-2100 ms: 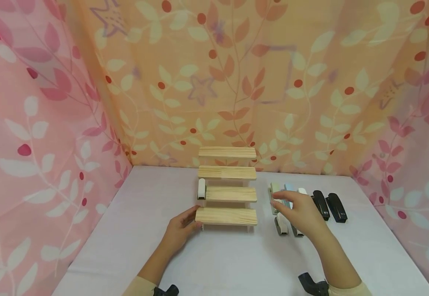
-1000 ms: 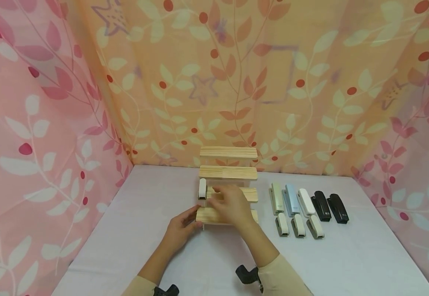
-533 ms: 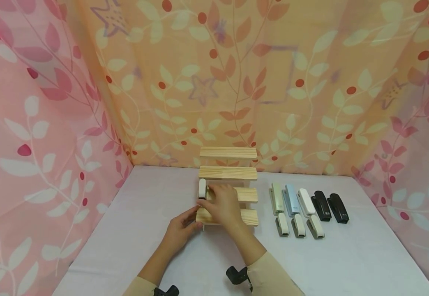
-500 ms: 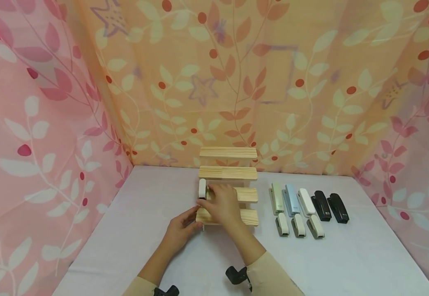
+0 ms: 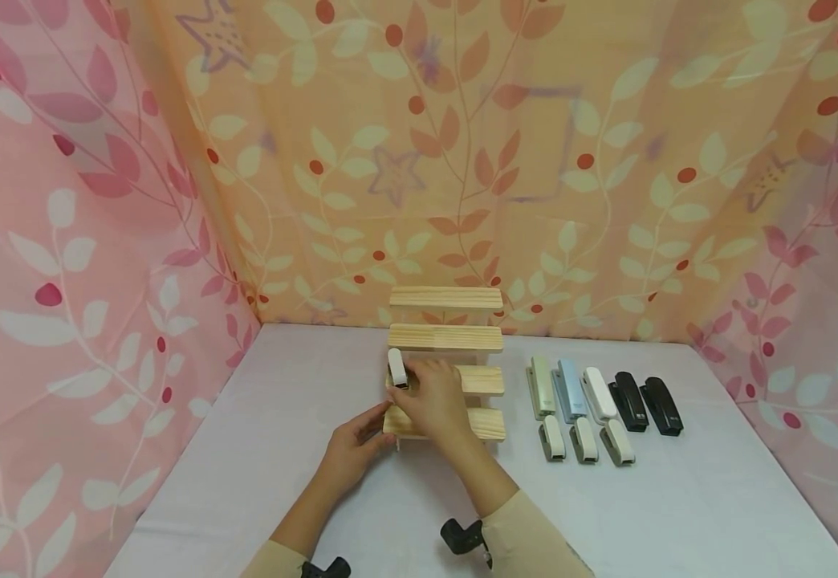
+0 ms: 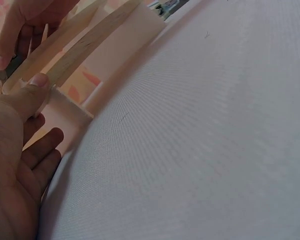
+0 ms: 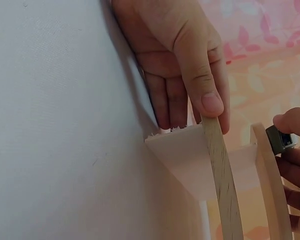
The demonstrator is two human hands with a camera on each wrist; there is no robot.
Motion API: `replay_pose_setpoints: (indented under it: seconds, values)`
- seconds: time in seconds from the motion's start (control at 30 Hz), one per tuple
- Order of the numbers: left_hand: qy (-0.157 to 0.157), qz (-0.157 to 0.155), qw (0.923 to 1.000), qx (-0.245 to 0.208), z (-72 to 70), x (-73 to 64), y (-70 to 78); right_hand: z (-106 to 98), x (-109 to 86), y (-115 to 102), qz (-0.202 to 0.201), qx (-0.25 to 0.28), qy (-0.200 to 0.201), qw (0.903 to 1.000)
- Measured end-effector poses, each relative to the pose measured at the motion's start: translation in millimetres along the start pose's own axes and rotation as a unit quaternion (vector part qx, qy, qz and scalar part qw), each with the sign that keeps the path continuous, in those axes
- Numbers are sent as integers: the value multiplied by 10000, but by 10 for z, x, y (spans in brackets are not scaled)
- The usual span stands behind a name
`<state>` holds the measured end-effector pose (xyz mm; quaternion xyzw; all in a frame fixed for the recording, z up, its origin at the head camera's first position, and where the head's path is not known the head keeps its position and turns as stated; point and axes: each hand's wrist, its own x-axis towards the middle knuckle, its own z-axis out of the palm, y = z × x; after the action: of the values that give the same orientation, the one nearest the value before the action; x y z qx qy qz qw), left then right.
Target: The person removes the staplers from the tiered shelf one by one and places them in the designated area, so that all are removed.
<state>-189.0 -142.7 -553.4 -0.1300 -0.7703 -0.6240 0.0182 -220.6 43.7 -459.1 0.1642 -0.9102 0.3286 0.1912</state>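
A stepped wooden rack (image 5: 445, 337) with pale boards stands at the back middle of the table. My left hand (image 5: 349, 451) grips the left end of its lowest board; in the right wrist view the thumb of that left hand (image 7: 190, 65) presses on the board's edge. On the left end of the second board from the bottom, a small white stapler (image 5: 396, 365) stands slightly tilted. My right hand (image 5: 437, 401) pinches it by its near end, and the stapler's dark base (image 7: 277, 140) shows between thumb and fingers in the right wrist view.
Right of the rack lie two rows of staplers: light green (image 5: 541, 387), blue (image 5: 569, 391), white (image 5: 598, 395) and two black (image 5: 628, 401) behind, three small white ones (image 5: 583, 441) in front. Patterned cloth (image 5: 448, 160) walls the table at the back and sides.
My right hand has come left from over the loose staplers to the rack and taken hold of the white stapler, which has just turned slightly askew. The left hand keeps its place.
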Motion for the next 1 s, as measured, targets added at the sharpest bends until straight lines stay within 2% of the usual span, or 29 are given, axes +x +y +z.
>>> replay_pose_setpoints:
  seconds: [0.53,0.77,1.0]
  values:
    - [3,-139,9999,45,4,-22,-2,-81,-35,110,396,753,-35,9964]
    - [79,-213,9997,75,12,-16,3,-170,-73,168,207,953,139,9951]
    - [227,-257,9993,141,43,-5,7,-405,-111,196,84,1023,267,9944]
